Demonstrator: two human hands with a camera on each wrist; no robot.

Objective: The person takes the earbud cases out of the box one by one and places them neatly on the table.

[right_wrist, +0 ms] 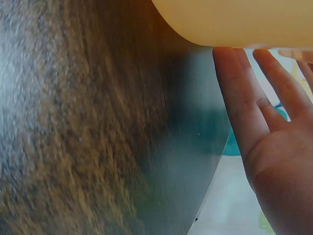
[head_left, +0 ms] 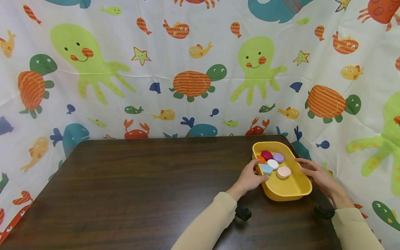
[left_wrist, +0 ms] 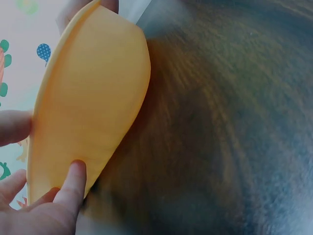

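A yellow rounded tub (head_left: 297, 184) is at the right end of the table. My left hand (head_left: 250, 178) grips its left side, thumb and a finger at the rim; in the left wrist view other fingers (left_wrist: 73, 188) lie against the outer wall. My right hand (head_left: 322, 178) touches the opposite wall with straight fingers (right_wrist: 232, 78). Inside are a crimson piece (head_left: 266, 155), a purple piece (head_left: 278, 158), a white piece (head_left: 273, 164), an orange piece (head_left: 260, 159), a light blue piece (head_left: 266, 169) and a thick pale pink disc (head_left: 283, 172).
The dark wooden table (head_left: 140, 187) stretches left from the tub. A white curtain (head_left: 118, 38) with sea animals hangs behind it and along its right side. Black wrist devices (head_left: 243, 213) are on both forearms, below beige sleeves (head_left: 209, 220).
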